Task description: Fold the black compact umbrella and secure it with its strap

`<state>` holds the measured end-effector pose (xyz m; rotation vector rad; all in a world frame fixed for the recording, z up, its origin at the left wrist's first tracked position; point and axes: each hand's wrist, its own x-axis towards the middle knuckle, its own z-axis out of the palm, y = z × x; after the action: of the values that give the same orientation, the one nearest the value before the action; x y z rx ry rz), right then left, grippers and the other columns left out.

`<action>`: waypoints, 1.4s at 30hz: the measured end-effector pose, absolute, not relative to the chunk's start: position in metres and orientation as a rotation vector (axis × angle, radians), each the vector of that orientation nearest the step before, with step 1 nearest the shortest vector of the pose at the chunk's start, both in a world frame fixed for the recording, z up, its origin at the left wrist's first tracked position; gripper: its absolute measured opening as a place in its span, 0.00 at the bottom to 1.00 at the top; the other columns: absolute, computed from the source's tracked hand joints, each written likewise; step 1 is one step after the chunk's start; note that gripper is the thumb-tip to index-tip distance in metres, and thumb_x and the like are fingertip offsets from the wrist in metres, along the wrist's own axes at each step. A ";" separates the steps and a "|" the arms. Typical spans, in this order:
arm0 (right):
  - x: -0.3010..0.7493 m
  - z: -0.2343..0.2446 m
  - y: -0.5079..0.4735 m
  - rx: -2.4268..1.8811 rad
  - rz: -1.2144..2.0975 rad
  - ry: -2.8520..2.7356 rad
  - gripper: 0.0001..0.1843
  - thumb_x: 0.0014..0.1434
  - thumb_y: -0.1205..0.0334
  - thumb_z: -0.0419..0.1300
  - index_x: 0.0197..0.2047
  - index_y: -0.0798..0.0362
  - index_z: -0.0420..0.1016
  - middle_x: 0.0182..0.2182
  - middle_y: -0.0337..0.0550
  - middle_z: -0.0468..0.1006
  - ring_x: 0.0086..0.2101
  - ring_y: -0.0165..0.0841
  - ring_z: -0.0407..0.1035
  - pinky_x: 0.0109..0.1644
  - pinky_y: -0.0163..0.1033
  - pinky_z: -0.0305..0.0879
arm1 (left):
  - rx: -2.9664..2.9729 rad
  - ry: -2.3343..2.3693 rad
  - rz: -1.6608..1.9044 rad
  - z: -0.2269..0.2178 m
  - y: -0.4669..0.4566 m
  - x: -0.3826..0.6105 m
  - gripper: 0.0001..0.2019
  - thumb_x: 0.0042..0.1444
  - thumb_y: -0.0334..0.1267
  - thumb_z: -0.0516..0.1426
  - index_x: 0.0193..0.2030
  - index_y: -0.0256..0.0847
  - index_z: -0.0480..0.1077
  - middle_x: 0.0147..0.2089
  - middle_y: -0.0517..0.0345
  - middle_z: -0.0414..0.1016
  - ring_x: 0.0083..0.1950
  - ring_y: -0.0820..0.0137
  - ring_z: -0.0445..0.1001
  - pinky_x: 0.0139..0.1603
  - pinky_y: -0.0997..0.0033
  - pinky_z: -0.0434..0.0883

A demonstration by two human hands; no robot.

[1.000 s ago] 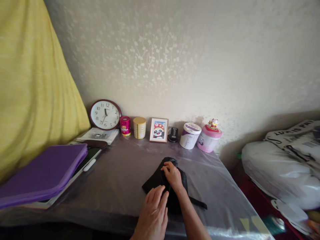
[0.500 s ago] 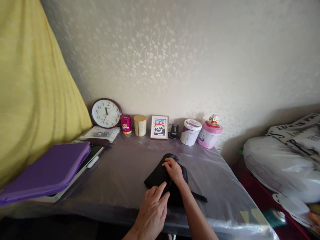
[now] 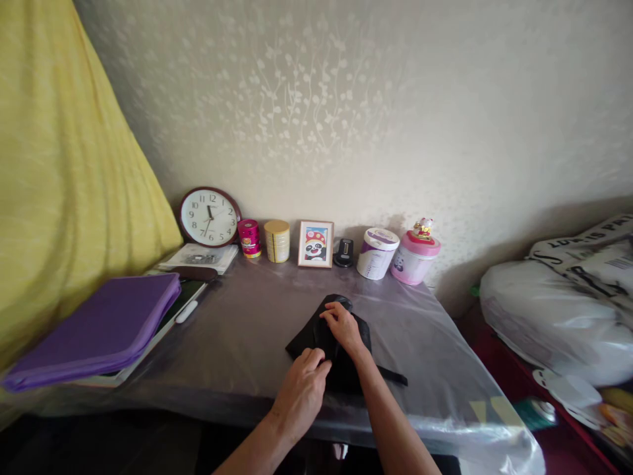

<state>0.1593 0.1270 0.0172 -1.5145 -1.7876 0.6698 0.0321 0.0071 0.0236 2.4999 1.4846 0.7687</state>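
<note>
A black folded cloth item with a strap [image 3: 316,336] lies on the plastic-covered table [image 3: 237,343], near the front middle. My right hand [image 3: 341,328] rests on top of it, fingers curled and pressing down on its far part. My left hand [image 3: 299,392] is at its near edge, fingers bent and pinching the black fabric. The strap sticks out to the right, past my right forearm.
Along the wall stand a round clock [image 3: 208,216], a red tin [image 3: 248,238], a yellow tin [image 3: 276,241], a panda picture frame [image 3: 315,244], a white tub [image 3: 377,253] and a pink jar [image 3: 413,257]. A purple folder [image 3: 99,330] lies left; white bags [image 3: 548,323] pile right.
My left hand has curled from flat fingers into a pinch on the near edge of the black item. The view has tilted down a little; my right hand stays on the cloth.
</note>
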 end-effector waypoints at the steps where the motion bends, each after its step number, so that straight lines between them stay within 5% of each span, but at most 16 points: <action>1: 0.159 0.018 0.127 -1.509 0.672 -1.790 0.12 0.54 0.66 0.51 0.42 0.48 0.68 0.33 0.33 0.80 0.36 0.30 0.73 0.39 0.34 0.62 | 2.480 1.478 0.786 0.024 0.007 0.029 0.17 0.57 0.23 0.44 0.43 0.41 0.70 0.41 0.57 0.67 0.42 0.71 0.67 0.44 0.69 0.70; 8: 0.156 0.019 0.123 -1.490 0.650 -1.812 0.11 0.55 0.65 0.52 0.43 0.48 0.68 0.33 0.33 0.80 0.38 0.31 0.73 0.40 0.35 0.62 | 2.443 1.602 0.822 0.033 0.003 0.018 0.15 0.57 0.25 0.44 0.38 0.41 0.70 0.38 0.56 0.67 0.40 0.69 0.66 0.43 0.66 0.68; 12: 0.154 0.016 0.125 -1.504 0.630 -1.824 0.11 0.54 0.63 0.54 0.42 0.47 0.68 0.33 0.33 0.80 0.35 0.31 0.73 0.39 0.35 0.63 | 2.543 1.518 0.816 0.030 0.005 0.031 0.15 0.57 0.30 0.46 0.49 0.40 0.66 0.52 0.51 0.65 0.52 0.63 0.64 0.53 0.58 0.64; 15: 0.154 0.017 0.126 -1.489 0.635 -1.826 0.11 0.55 0.64 0.54 0.43 0.48 0.69 0.34 0.35 0.80 0.35 0.31 0.73 0.40 0.35 0.65 | 2.563 1.546 0.732 0.011 0.011 0.037 0.26 0.55 0.36 0.51 0.61 0.38 0.55 0.64 0.43 0.53 0.63 0.54 0.53 0.59 0.50 0.59; 19: 0.154 0.021 0.107 -1.323 0.601 -1.899 0.12 0.58 0.64 0.52 0.44 0.49 0.70 0.37 0.38 0.79 0.37 0.31 0.72 0.43 0.36 0.66 | 2.482 1.614 0.660 -0.015 0.015 0.038 0.33 0.50 0.31 0.51 0.64 0.37 0.46 0.67 0.40 0.45 0.66 0.52 0.48 0.59 0.50 0.59; 25: 0.169 0.009 0.066 -0.970 0.390 -2.111 0.14 0.62 0.64 0.48 0.46 0.48 0.72 0.43 0.42 0.76 0.48 0.34 0.66 0.54 0.43 0.61 | 2.445 1.631 0.563 -0.019 0.011 0.040 0.37 0.43 0.26 0.51 0.63 0.29 0.46 0.67 0.38 0.47 0.67 0.55 0.45 0.63 0.51 0.54; 32: 0.188 -0.014 0.125 -1.119 0.202 -2.195 0.16 0.63 0.61 0.47 0.49 0.49 0.71 0.51 0.44 0.73 0.57 0.37 0.57 0.61 0.55 0.47 | 2.287 1.727 0.282 -0.003 0.009 0.044 0.49 0.35 0.20 0.51 0.67 0.36 0.36 0.69 0.42 0.31 0.68 0.56 0.37 0.64 0.56 0.51; 37: 0.192 -0.008 0.173 -1.280 0.137 -2.143 0.17 0.63 0.62 0.45 0.47 0.50 0.72 0.50 0.45 0.73 0.56 0.38 0.59 0.60 0.53 0.49 | 2.213 1.783 0.066 0.011 0.012 0.046 0.50 0.35 0.17 0.51 0.67 0.37 0.34 0.68 0.37 0.35 0.68 0.56 0.41 0.63 0.60 0.52; 42: 0.188 0.010 0.149 -1.308 -0.035 -1.955 0.16 0.62 0.62 0.47 0.46 0.55 0.72 0.46 0.51 0.74 0.49 0.38 0.65 0.54 0.47 0.59 | 2.225 1.873 0.058 0.016 0.014 0.046 0.47 0.41 0.21 0.53 0.67 0.39 0.34 0.66 0.36 0.49 0.64 0.53 0.53 0.61 0.54 0.54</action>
<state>0.1879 0.1486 0.0100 -1.3079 -1.9552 -0.0353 0.0459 0.0142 0.0163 2.2253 1.8733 0.0582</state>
